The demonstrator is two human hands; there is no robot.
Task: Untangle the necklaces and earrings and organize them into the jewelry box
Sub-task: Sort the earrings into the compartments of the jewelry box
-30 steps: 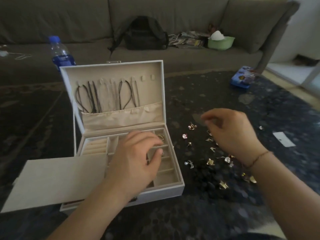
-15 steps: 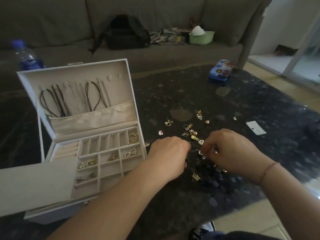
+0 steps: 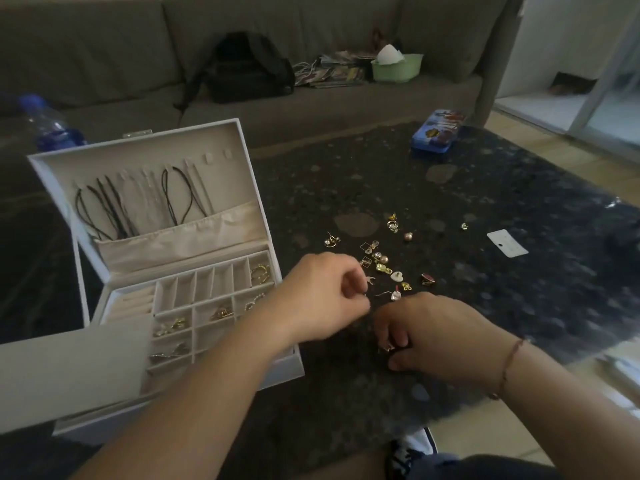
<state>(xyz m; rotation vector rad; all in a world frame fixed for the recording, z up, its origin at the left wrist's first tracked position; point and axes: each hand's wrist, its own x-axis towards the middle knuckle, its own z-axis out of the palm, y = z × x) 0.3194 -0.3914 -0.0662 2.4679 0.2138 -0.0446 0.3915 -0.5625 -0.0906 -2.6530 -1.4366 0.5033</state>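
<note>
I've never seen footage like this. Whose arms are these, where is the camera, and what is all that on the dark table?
There is no machine: a person wears a camera on the head, looking down at their own arms. The left hand pinches a small earring; the right hand curls round another small piece, too small to identify. Loose earrings lie scattered on the dark table. To the left stands an open white jewelry box, with cord necklaces hanging in its lid and a few gold pieces in its compartments. A blue tin and a white card also lie on the table.
</note>
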